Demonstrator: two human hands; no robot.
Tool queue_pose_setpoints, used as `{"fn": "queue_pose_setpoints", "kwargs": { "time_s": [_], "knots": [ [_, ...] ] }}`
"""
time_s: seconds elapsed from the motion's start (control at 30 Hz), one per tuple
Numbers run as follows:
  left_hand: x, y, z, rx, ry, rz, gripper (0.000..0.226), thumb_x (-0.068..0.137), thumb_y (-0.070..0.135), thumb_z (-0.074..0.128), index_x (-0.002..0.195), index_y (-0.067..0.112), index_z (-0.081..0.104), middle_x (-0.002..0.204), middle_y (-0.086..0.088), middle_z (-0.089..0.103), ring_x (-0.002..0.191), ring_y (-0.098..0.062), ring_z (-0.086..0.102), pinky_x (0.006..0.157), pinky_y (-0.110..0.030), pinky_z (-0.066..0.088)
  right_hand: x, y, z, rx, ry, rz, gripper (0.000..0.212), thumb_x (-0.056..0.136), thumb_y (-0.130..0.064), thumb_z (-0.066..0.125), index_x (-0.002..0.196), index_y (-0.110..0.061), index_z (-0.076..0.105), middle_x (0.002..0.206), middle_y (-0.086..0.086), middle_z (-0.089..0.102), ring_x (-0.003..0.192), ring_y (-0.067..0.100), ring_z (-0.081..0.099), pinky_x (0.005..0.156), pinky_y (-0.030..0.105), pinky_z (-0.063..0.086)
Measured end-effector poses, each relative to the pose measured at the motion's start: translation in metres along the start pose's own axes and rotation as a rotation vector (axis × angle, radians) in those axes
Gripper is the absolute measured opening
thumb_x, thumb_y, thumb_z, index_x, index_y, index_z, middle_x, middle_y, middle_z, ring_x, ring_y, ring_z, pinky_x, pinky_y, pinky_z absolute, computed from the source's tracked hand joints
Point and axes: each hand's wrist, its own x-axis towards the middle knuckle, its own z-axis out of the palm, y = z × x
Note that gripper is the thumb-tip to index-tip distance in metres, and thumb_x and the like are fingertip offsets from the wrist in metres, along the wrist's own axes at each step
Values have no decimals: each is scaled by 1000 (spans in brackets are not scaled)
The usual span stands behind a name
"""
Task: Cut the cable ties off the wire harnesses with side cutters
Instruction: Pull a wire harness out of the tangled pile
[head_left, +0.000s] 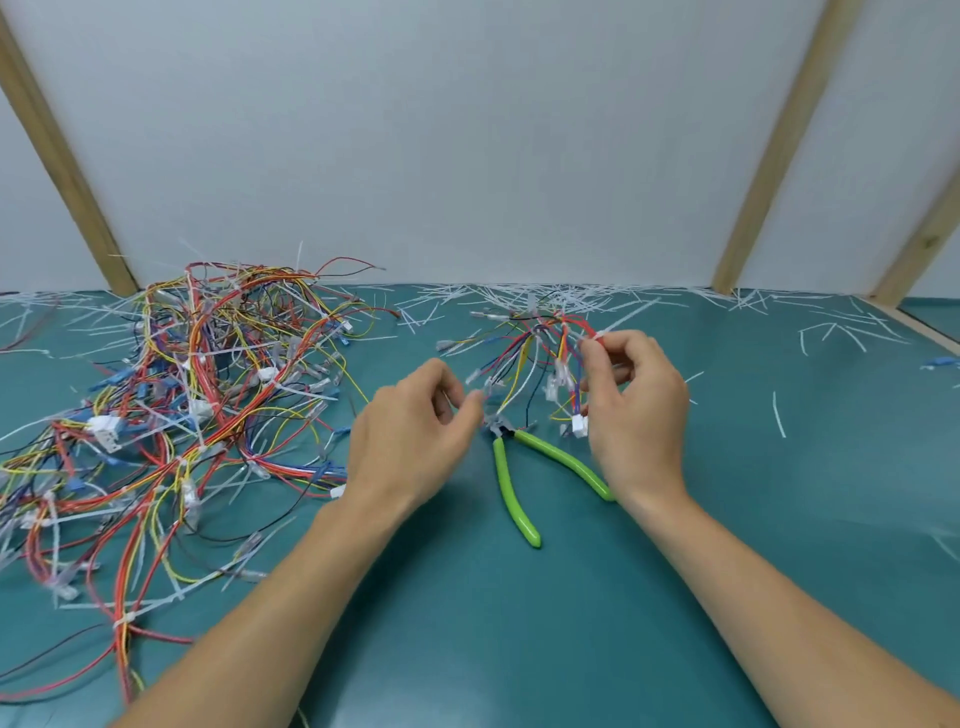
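A small wire harness (524, 358) of red, yellow, blue and white wires is lifted above the teal mat. My right hand (631, 405) pinches its red wires and white connectors between thumb and fingers. My left hand (415, 436) pinches a clear terminal at the harness's left end. The side cutters (511, 488), with green handles spread apart, lie on the mat between my hands, their jaws under the harness. No hand touches them.
A big tangled pile of tied harnesses (171, 415) covers the left of the mat. Cut white cable-tie pieces (545, 299) litter the far edge by the white wall and the right side. Wooden posts (769, 156) lean at both sides.
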Motion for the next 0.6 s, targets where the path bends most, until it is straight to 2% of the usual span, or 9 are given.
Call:
{"fn": "queue_pose_setpoints", "kwargs": {
  "time_s": [0.1, 0.17, 0.33, 0.43, 0.53, 0.6],
  "knots": [
    [-9, 9, 7, 268, -183, 16, 60, 71, 83, 51, 66, 23, 50, 58, 8, 57, 64, -17, 58, 55, -29, 36, 2, 1, -1, 73, 62, 87, 14, 104, -21, 60, 91, -14, 61, 84, 10, 66, 74, 28, 67, 71, 54, 55],
    [-15, 13, 12, 453, -334, 23, 67, 69, 88, 47, 68, 21, 52, 64, 5, 59, 70, -25, 60, 59, -32, 39, 4, 2, -1, 73, 99, 115, 14, 104, -21, 58, 92, -15, 58, 86, 13, 66, 75, 33, 66, 74, 56, 54],
    [-17, 23, 18, 514, -411, 65, 37, 79, 54, 55, 75, 18, 59, 72, -1, 62, 74, -31, 59, 59, -31, 38, 2, 1, 2, 79, 111, 117, 17, 105, -20, 56, 88, -23, 54, 84, 15, 65, 73, 31, 63, 72, 56, 54],
    [-14, 18, 11, 521, -395, 122, 31, 84, 49, 53, 80, 18, 57, 76, -2, 64, 77, -33, 60, 60, -33, 40, 3, 4, 1, 84, 104, 127, 15, 105, -21, 56, 90, -20, 55, 84, 14, 64, 74, 33, 63, 72, 57, 55],
    [-1, 4, -3, 391, -317, 111, 25, 92, 49, 54, 90, 24, 57, 82, 3, 66, 83, -29, 61, 63, -34, 40, 9, 9, -3, 91, 127, 150, 13, 105, -22, 56, 92, -18, 57, 79, 7, 62, 68, 25, 59, 71, 58, 55],
    [9, -5, -11, 193, -249, 66, 19, 95, 47, 59, 91, 28, 60, 73, 7, 61, 73, -22, 56, 61, -34, 37, 13, 13, -5, 94, 163, 179, 14, 104, -21, 56, 91, -18, 57, 74, 3, 61, 64, 17, 56, 71, 57, 55]
  ]
}}
